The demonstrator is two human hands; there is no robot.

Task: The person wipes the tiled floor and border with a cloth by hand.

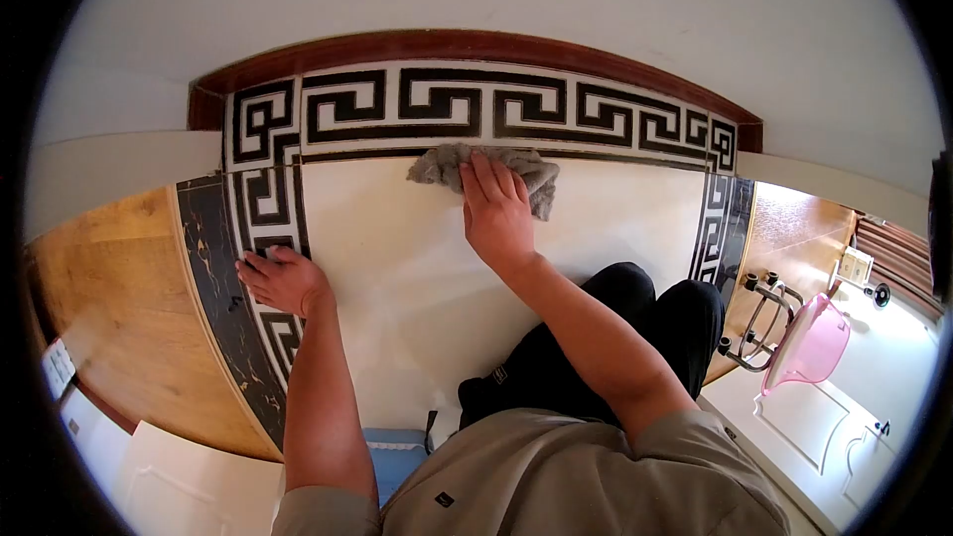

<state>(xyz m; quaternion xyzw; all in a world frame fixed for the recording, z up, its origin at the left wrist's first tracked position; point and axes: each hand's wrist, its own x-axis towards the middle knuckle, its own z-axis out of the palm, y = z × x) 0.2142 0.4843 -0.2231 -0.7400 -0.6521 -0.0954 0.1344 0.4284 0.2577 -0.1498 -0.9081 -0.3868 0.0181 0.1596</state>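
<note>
A grey cleaning cloth (541,184) lies bunched on the white floor tile (397,238), along the edge of a black-and-white key-pattern border (437,104). My right hand (496,213) presses down on the cloth, its fingers together over the fabric. Farther left, my left hand (283,281) rests flat on the patterned side border with its fingers stretched out, holding nothing. Part of the cloth is hidden under my right hand.
A dark red skirting board (476,40) runs along the wall behind the border. At right stands a pink chair (809,342) with metal legs, near a white door (784,417). Wooden flooring (109,288) lies at left. Something blue (397,457) sits beside my body.
</note>
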